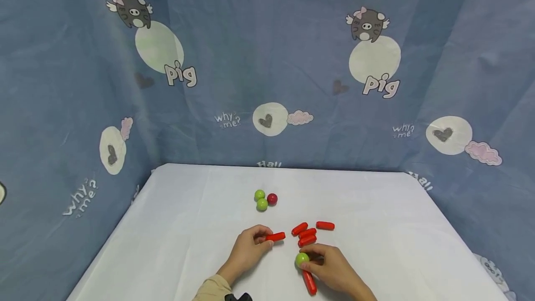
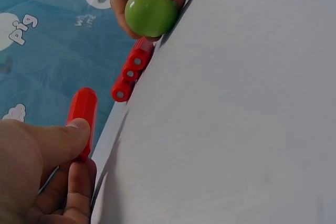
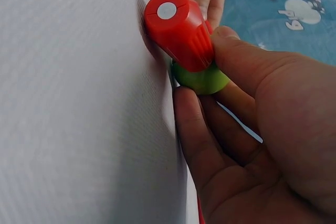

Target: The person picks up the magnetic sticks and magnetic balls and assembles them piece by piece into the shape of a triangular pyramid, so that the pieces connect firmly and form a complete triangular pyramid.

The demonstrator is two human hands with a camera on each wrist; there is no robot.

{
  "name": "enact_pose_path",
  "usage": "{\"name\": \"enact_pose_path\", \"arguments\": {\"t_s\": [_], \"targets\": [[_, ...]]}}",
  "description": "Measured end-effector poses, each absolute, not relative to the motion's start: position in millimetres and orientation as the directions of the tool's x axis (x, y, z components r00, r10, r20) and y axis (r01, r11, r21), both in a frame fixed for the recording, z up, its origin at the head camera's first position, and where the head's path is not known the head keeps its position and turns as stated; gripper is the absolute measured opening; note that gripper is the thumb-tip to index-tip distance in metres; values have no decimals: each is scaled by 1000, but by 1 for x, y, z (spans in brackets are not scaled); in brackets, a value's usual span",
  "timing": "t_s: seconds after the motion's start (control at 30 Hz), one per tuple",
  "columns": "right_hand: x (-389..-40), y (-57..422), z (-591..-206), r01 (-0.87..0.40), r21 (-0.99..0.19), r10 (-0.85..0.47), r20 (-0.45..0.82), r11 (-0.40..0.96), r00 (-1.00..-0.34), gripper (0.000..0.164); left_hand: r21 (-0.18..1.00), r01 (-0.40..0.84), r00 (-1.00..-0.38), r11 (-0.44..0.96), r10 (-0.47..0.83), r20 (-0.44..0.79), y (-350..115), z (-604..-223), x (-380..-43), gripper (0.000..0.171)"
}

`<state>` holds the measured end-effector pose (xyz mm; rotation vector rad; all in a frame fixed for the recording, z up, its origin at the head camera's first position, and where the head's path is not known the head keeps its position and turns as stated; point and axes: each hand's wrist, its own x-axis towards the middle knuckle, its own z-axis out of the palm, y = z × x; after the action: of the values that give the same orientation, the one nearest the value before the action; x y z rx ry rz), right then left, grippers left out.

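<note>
My left hand [image 1: 246,250] pinches a short red toy building rod [image 1: 276,236] between thumb and fingers, its free end pointing right. In the right half, my right hand [image 1: 330,266] holds a green ball [image 1: 302,259] in its fingertips. Another red rod [image 1: 309,283] meets that ball, running from it toward the front of the table. Seen from the right wrist, this rod [image 3: 181,30] has a grey disc in its end face, and the thumb lies where rod and ball meet. The left wrist view also shows the green ball [image 2: 151,14] and the left hand's rod [image 2: 83,114].
Several loose red rods [image 1: 307,233] lie just beyond my right hand, one [image 1: 325,225] slightly apart. Farther back, two green balls [image 1: 262,204] and a dark red ball [image 1: 272,199] sit together on the white table [image 1: 376,208]. A blue patterned curtain [image 1: 234,59] hangs behind.
</note>
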<state>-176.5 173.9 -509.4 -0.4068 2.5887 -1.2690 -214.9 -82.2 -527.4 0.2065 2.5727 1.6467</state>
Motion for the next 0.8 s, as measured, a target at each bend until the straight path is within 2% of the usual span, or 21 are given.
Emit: {"name": "enact_pose_path", "arguments": {"t_s": [0.3, 0.8], "targets": [[-178, 176, -510, -137, -801, -328, -78, 582, -941, 37, 914, 84, -988, 398, 154, 24, -82, -525, -208, 18], [-179, 175, -511, -106, -809, -321, -106, 578, -941, 39, 890, 36, -982, 454, 183, -54, -81, -524, -187, 17]]}}
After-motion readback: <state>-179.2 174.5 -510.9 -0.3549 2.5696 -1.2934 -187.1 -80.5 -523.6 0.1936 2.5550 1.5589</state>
